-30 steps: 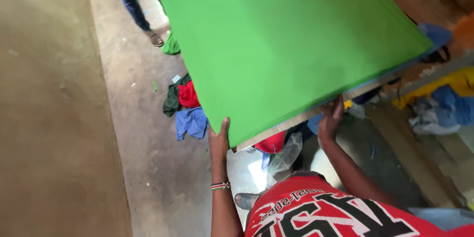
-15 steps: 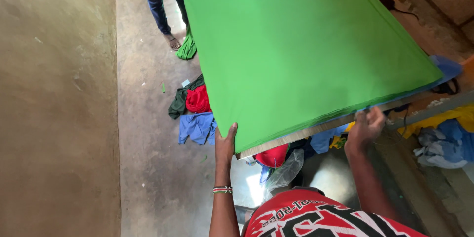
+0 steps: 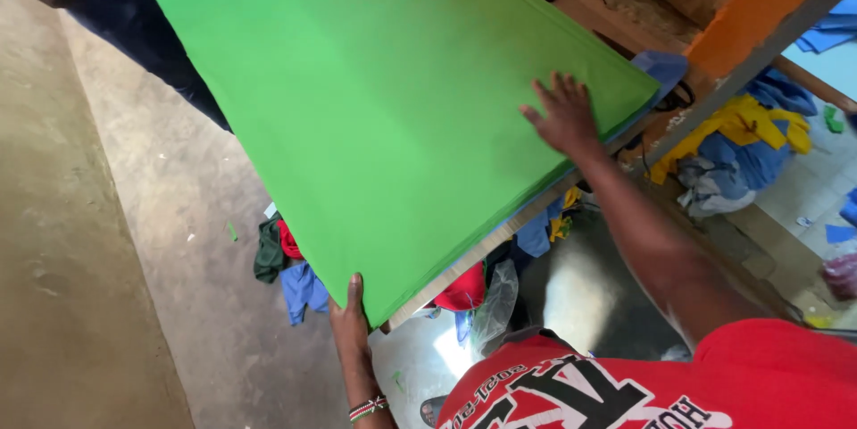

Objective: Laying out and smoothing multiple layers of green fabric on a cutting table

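A large green sheet stack [image 3: 393,116] lies on a board, tilted, with its near corner low and its far end high. The left hand [image 3: 350,322] grips that near corner from below; the thumb lies on the edge, and the other fingers are hidden under the board, so I cannot tell how they are placed. The right hand [image 3: 561,115] rests flat on top near the right edge, with fingers spread and pressing down, not pinching anything.

The main risk is sliding — the sheets are held only by the palm's pressure, and on such a slope the upper layers could shift toward the low corner and fan out. If they slip off, they would land on the dusty concrete floor [image 3: 107,286] or on the cloth scraps [image 3: 287,268] below. The left grip holds only one corner, so the board may twist. Another person [image 3: 125,9] stands at the far end, possibly holding it, but this part is cut off; an uneven lift between the two could bend the stack.
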